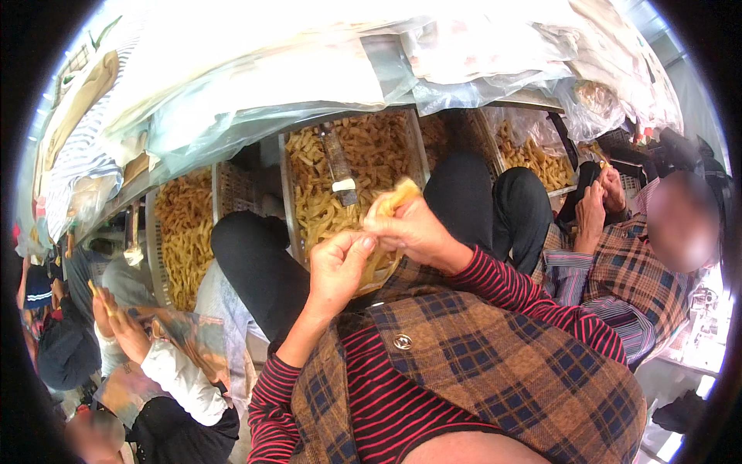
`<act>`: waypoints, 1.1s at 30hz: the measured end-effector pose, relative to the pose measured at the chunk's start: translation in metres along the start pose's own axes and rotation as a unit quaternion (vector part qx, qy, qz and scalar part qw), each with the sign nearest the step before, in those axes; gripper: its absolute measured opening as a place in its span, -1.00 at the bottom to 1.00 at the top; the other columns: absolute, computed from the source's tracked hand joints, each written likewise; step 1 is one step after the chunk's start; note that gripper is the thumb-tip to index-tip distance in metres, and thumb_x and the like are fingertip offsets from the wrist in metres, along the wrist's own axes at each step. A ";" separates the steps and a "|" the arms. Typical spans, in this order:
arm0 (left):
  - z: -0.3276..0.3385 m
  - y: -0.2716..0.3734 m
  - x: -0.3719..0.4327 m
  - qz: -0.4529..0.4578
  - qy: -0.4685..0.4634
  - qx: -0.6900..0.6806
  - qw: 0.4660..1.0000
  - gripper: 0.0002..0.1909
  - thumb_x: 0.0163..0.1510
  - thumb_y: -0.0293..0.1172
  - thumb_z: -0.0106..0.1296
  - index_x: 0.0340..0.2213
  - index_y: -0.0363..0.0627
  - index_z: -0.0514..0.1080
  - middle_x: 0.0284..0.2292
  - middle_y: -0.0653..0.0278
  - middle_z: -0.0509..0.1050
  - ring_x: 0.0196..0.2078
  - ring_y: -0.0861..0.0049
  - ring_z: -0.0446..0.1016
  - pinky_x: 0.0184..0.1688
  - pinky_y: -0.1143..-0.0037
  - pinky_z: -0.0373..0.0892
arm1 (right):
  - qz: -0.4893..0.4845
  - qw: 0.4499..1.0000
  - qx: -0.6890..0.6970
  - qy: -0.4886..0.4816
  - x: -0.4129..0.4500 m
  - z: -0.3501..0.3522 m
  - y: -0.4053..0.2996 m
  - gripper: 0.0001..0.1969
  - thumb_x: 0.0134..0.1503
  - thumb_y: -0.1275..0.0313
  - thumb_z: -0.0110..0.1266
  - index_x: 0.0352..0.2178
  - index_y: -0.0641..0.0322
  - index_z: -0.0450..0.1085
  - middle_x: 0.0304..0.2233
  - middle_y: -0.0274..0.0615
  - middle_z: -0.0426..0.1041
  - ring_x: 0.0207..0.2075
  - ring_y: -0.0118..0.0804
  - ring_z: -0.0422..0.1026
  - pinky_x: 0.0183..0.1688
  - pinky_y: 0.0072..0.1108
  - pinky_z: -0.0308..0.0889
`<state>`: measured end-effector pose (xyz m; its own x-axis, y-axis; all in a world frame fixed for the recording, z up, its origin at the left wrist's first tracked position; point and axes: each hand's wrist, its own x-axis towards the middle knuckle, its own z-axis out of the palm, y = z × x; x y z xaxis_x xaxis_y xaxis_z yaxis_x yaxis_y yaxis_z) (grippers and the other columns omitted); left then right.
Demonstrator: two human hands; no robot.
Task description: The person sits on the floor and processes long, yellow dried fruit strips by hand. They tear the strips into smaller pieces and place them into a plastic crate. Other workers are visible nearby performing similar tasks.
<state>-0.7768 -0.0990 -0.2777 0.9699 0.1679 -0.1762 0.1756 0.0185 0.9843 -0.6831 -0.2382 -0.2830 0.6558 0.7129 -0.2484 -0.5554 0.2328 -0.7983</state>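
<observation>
Both my hands meet above my lap, working on a limp yellowish strip (403, 194) whose kind I cannot tell. My right hand (408, 223) has its fingers closed around it, with part of the strip showing over the knuckles. My left hand (342, 264) touches the right, thumb and forefinger pinched together; whether it grips part of the strip is hidden. More pale yellow material (382, 267) hangs below my hands. Beyond them a white plastic crate (286, 191) holds many yellow and brownish strips. A dark bar with a white band (342, 184) lies across its contents.
Further crates of strips stand left (152, 243) and right (493, 145). A table covered with plastic sheeting (261, 116) runs above them. A co-worker in a checked vest (617, 249) sits close on the right; another with white sleeves (179, 377) is at the left, hands raised.
</observation>
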 end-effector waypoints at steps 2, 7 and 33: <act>-0.005 -0.002 -0.004 -0.018 -0.018 0.001 1.000 -0.82 0.08 -0.42 0.03 -0.39 -0.33 0.48 -0.61 0.46 0.40 -0.53 0.78 0.31 -0.48 0.69 0.25 | 0.014 0.997 0.073 -0.007 0.000 -0.002 -0.007 -0.91 0.07 0.51 0.08 -0.47 0.26 0.32 -0.69 -0.43 0.24 -0.74 -0.65 0.09 -0.66 -0.74 0.00; -0.008 -0.012 0.002 0.126 0.059 0.109 0.984 -0.78 0.09 -0.37 0.02 -0.38 -0.34 0.48 -0.60 0.42 0.44 -0.49 0.70 0.37 -0.40 0.66 0.31 | -0.077 0.995 -0.056 -0.019 -0.001 -0.001 -0.020 -0.87 0.06 0.52 0.07 -0.33 0.34 0.41 -0.56 -0.34 0.35 -0.65 -0.61 0.21 -0.55 -0.71 0.13; -0.020 0.023 0.001 0.275 0.057 0.377 0.883 -0.87 -0.12 -0.44 0.11 -0.48 -0.25 0.48 -0.53 0.06 0.47 -0.53 0.31 0.47 -0.46 0.44 0.35 | -0.120 0.949 -0.279 -0.088 -0.008 0.012 0.005 -0.70 0.17 0.28 -0.04 -0.27 0.39 0.36 -0.46 -0.24 0.45 -0.36 -0.51 0.38 -0.34 -0.56 0.31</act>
<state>-0.7754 -0.0786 -0.2545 0.9278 0.0465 0.3701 -0.2120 -0.7505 0.6259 -0.6970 -0.2352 -0.2786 0.6068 0.7942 0.0332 -0.0113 0.0504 -0.9987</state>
